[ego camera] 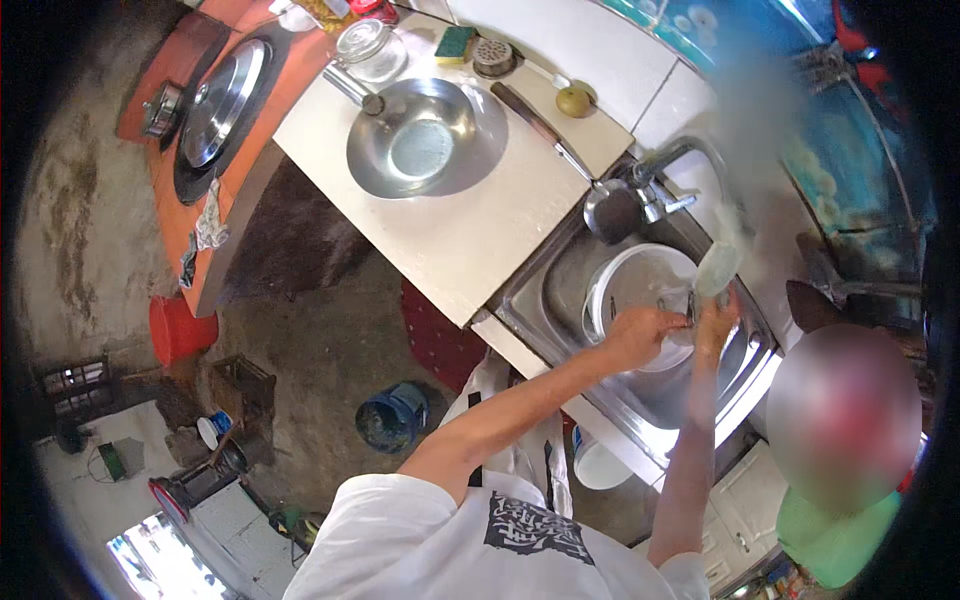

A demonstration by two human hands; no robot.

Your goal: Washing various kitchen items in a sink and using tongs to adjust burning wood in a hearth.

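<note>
Both my hands are over a stainless steel sink (555,289). In its basin stands a white round bucket (637,262), with water-like clear contents. My right hand (716,326) grips a whitish translucent container (718,268) above the bucket's right rim; its exact kind is unclear. My left hand (637,337) reaches over the bucket's near side, its fingertips against something clear and dark-edged beside the right hand. Whether it grips that piece is hard to tell. A curved metal faucet (679,154) rises behind the bucket.
A ladle (559,142) with a wooden handle lies across the counter (450,247), its bowl over the sink. Nearby are a metal wok (420,146), a glass jar (371,52), a sponge (454,45) and a round fruit (573,101). A person in a green top (836,536) is at right.
</note>
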